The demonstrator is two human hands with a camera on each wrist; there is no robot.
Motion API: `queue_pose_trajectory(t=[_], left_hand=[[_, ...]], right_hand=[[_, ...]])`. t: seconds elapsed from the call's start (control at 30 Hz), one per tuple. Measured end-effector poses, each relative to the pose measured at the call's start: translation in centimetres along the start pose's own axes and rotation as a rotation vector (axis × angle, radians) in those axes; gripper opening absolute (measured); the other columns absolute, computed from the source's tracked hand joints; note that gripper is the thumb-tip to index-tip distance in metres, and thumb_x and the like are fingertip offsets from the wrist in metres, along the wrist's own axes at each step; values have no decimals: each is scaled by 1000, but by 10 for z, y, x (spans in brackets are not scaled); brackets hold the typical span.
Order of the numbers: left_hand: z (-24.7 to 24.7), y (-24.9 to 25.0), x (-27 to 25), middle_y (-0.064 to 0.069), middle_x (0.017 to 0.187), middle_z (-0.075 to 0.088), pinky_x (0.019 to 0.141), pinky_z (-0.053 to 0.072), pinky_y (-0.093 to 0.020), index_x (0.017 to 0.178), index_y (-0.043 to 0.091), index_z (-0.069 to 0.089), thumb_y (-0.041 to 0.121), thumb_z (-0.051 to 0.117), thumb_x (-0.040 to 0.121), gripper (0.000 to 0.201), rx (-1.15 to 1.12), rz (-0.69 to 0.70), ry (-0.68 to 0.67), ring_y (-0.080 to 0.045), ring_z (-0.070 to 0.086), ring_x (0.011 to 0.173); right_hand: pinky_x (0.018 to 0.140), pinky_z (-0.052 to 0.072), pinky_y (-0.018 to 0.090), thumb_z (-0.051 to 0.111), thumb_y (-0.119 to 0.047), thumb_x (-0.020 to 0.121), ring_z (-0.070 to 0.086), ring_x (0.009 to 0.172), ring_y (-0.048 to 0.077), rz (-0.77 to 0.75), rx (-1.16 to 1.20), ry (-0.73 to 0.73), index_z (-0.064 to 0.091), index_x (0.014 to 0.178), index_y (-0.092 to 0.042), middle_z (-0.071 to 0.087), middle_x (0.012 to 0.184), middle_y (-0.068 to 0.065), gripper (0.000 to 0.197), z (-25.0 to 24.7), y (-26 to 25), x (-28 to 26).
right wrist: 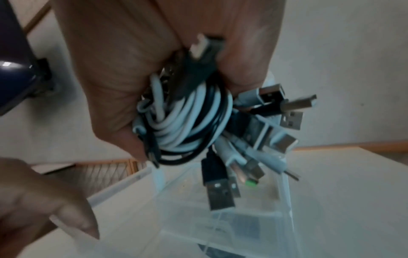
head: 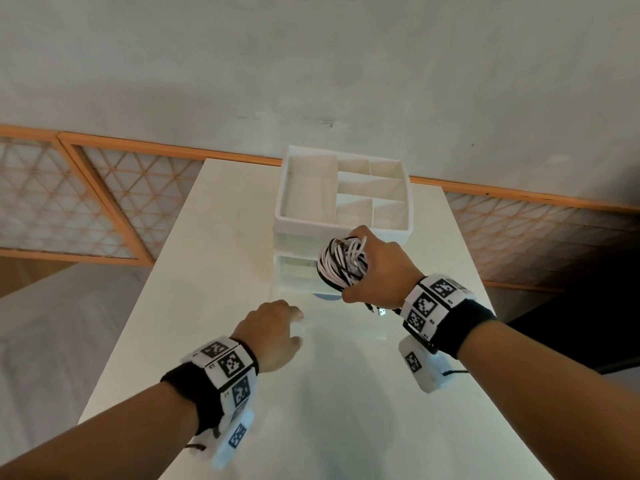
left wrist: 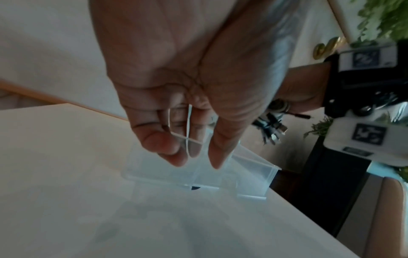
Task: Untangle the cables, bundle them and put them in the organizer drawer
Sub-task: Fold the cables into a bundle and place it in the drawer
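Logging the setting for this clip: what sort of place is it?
Probably a room in a home: a white table against a plain wall, orange lattice panels, a desk organizer and potted greenery.

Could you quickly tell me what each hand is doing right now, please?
Left hand: open, fingers at the clear drawer.
Right hand: grips the cable bundle.
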State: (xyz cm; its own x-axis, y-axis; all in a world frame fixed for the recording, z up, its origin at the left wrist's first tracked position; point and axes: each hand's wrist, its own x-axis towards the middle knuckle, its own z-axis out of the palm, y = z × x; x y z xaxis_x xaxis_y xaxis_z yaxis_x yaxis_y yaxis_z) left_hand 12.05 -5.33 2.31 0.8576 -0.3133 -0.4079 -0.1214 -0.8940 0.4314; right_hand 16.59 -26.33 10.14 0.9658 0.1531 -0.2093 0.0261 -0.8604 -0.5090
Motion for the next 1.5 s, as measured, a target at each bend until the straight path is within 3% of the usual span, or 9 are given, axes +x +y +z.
queue_pose_trajectory(t=[0.13, 0.47, 0.63, 0.73, 0.87, 1.0, 1.13, 1.27, 1.5], left_hand=[[-11, 0, -6, 4, 147, 47, 110, 37, -39, 143, 27, 46, 38, 54, 94, 51, 40, 20, -43, -22, 44, 135], [-24, 23, 10, 6, 126, 53, 94, 47, -34, 115, 19, 52, 20, 65, 92, 27, -442, 244, 474, -18, 56, 111], [-13, 33, 27, 6, 142, 55, 106, 43, -31, 145, 32, 43, 15, 66, 91, 61, -393, 262, 310, -18, 55, 125], [-9, 35, 37, 5, 145, 54, 105, 44, -32, 150, 30, 40, 19, 63, 93, 62, -309, 218, 283, -22, 56, 126], [-9, 39, 44, 4, 150, 48, 98, 49, -41, 153, 30, 31, 29, 58, 96, 63, -90, 140, 211, -31, 56, 124], [-8, 43, 47, 3, 149, 47, 89, 50, -42, 150, 21, 30, 37, 52, 98, 59, 9, 55, 183, -33, 58, 118], [-3, 44, 52, -1, 156, 34, 92, 49, -45, 148, 16, 30, 35, 49, 99, 56, 11, 42, 176, -34, 57, 119], [-2, 41, 51, -3, 162, 18, 97, 48, -43, 151, 12, 23, 34, 50, 100, 62, 28, 82, 155, -34, 56, 123], [-5, 35, 35, 0, 167, 2, 111, 31, -27, 157, 12, 15, 28, 44, 103, 64, 36, 181, 212, -17, 23, 149]], right_hand=[[67, 62, 41, 88, -32, 56, 65, 85, 29, -39, -281, -154, 34, 131, -32, 61, 105, 6, 92, 15, -4, 17], [76, 59, 40, 87, -33, 63, 64, 90, 28, -2, -433, -387, 32, 136, -25, 60, 104, 4, 92, 36, -6, 44], [74, 54, 30, 83, -39, 71, 63, 85, 20, 18, -418, -379, 50, 127, -18, 62, 91, -4, 69, 44, -3, 41], [80, 46, 26, 86, -39, 70, 59, 94, 17, 19, -303, -376, 52, 133, -22, 67, 110, -2, 74, 39, 4, 37], [105, 45, 35, 85, -42, 73, 53, 126, 21, 20, -241, -278, 45, 147, -24, 56, 139, 1, 85, 20, 7, 22], [103, 46, 42, 77, -46, 80, 55, 119, 23, -168, -269, -157, 60, 129, -21, 58, 131, 2, 57, 19, 4, -11], [118, 35, 48, 64, -46, 92, 24, 151, 33, -196, -465, -120, 31, 153, -5, 21, 165, 15, 80, 73, 24, -50], [108, 47, 49, 54, -38, 94, 38, 144, 36, -262, -527, 98, 48, 144, 0, 37, 156, 23, 63, 106, 53, -47], [123, 24, 49, 22, -52, 97, 9, 155, 28, -281, -456, -56, 27, 155, -3, 15, 166, 14, 76, 92, 69, -18]])
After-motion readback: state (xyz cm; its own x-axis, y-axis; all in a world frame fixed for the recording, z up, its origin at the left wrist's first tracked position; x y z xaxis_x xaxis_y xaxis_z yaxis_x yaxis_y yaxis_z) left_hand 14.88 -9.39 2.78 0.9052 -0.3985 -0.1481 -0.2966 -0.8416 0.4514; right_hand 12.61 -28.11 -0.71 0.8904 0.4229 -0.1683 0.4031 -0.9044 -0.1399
